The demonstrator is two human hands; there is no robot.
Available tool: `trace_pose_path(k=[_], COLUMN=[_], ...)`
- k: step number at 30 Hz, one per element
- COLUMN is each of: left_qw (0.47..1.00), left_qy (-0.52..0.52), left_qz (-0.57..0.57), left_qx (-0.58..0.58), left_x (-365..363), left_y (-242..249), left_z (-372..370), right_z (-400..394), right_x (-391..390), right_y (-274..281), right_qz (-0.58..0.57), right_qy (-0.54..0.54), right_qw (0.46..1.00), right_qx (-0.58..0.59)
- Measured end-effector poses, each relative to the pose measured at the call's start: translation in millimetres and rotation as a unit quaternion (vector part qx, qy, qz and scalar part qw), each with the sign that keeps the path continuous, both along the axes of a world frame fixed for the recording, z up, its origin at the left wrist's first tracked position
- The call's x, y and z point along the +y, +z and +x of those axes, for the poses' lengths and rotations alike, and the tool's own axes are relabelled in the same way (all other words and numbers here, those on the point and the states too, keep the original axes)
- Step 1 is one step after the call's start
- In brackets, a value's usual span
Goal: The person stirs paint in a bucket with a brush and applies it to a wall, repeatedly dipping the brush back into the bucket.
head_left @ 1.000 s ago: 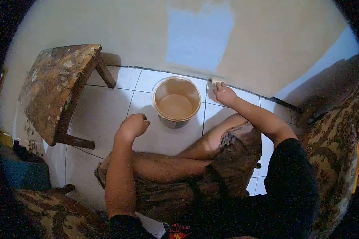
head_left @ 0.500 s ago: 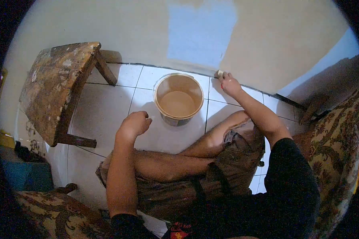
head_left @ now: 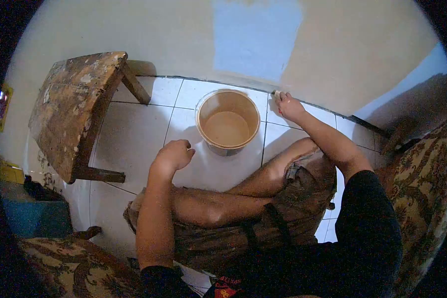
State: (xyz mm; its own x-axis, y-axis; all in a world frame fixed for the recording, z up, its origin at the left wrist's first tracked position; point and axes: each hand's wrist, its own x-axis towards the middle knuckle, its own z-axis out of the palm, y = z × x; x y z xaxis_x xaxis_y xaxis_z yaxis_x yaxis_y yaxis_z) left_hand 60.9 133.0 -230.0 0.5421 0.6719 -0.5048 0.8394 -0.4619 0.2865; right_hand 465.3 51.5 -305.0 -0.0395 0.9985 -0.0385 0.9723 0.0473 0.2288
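I sit on the white tiled floor [head_left: 134, 134] facing a wall [head_left: 149, 35]. My right hand [head_left: 289, 106] reaches out to the base of the wall and grips a small pale brush or pad [head_left: 276, 93] pressed where wall meets floor. My left hand [head_left: 174, 155] rests as a loose fist above my knee, holding nothing, a little left of a round bucket [head_left: 228, 122] with beige paint inside. The bucket stands on the tiles between my two hands. The wall is mostly beige with a light blue patch [head_left: 256, 39] above the bucket.
A paint-stained wooden stool [head_left: 74, 107] stands at the left, one leg near the wall. Patterned upholstered furniture [head_left: 427, 184] is at the right, and more of it at the lower left [head_left: 69, 268]. A blue box [head_left: 30, 218] sits at the far left.
My right hand has moved from the tile up to the wall's base and holds the pad there. The view has shifted slightly; my left hand stays in place.
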Motion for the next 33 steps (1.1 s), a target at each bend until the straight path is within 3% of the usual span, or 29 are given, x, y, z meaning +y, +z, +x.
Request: trace_pose_path(k=[2,5,15,17,20,23,28,31,33], left_qw=[1.000,1.000,1.000,1.000,1.000,1.000,1.000,1.000,1.000], left_qy=[0.006,0.016,0.015,0.024,0.022,0.002,0.011,0.010,0.010], left_qz=[0.003,0.005,-0.004,-0.009,0.001,-0.002,0.003,-0.006,0.001], left_qx=[-0.001,-0.009,0.000,0.005,-0.011,-0.013,-0.020,0.008,-0.014], left_x=[0,2,-2,-1,1,0,-3,-1,2], left_y=[-2,-1,1,1,-2,4,5,5,4], left_z=[2,1,1,-1,-2,4,5,2,-2], right_z=[-6,-12,0,-5,-19,-20,3,-1,-9], right_x=[1,-4,0,-1,-5,-10,-3,0,-7], right_y=[12,15,-1,6,15,7,-2,9,21], right_qz=[0.019,0.081,-0.022,0.061,0.090,0.020,0.011,0.075,0.146], right_qy=[-0.040,-0.013,-0.025,-0.057,-0.028,-0.017,-0.043,-0.068,-0.088], right_qw=[0.999,0.997,0.999,0.996,0.996,1.000,0.999,0.995,0.981], right_qx=[0.003,0.002,0.001,0.011,-0.003,0.014,0.024,0.022,0.089])
